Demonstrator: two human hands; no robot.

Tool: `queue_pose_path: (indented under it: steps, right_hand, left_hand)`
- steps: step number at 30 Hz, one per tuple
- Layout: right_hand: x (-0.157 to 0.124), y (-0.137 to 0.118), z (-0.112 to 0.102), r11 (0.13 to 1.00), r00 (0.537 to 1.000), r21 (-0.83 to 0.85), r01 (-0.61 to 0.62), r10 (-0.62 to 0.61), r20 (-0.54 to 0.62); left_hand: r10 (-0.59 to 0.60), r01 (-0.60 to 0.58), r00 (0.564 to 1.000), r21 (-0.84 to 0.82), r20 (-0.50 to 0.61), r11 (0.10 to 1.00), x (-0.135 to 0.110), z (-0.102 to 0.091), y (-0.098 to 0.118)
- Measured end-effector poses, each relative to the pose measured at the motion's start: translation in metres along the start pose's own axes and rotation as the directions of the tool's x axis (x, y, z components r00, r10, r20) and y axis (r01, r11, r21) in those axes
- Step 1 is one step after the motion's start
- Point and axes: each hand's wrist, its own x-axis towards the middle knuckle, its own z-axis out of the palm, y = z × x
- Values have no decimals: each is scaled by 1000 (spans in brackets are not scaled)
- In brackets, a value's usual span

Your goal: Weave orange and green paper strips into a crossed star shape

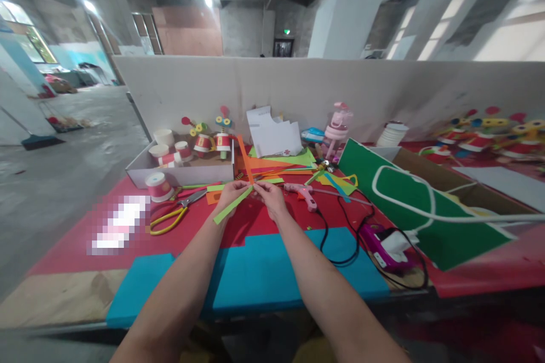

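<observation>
1. Far left on the red table (255,227), a white box (204,174) holds paper cups; a red-and-white cup (159,188) sits just in front of it.
2. Yellow-handled scissors (169,221) lie near that cup, blades pointing toward the left hand (230,193).
3. The left hand is closed in a pinch on a light-green strip (232,207), which slants down across it.
4. An orange strip (246,161) rises between the hands, its lower end meeting the green one at the fingertips.
5. The right hand (271,198) pinches the orange strip's lower end.
6. A pink glue gun (307,198) lies just beside the right hand.
7. Farther right, a purple power strip (381,247) sits near a green board (451,244).
</observation>
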Motion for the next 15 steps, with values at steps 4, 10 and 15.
queue_pose_path:
  steps: [4,10,15]
  right_hand:
    - [3,0,1,999,998,31,44,-42,-54]
    - [5,0,3,987,991,121,102,-90,-101]
    - [1,-2,4,991,993,98,87,-79,-84]
  left_hand:
    - [12,-9,998,-48,55,999,-1,3,2]
    - [14,-14,1000,-27,25,1000,0,4,1]
    - [-24,24,998,5,57,1000,0,4,3]
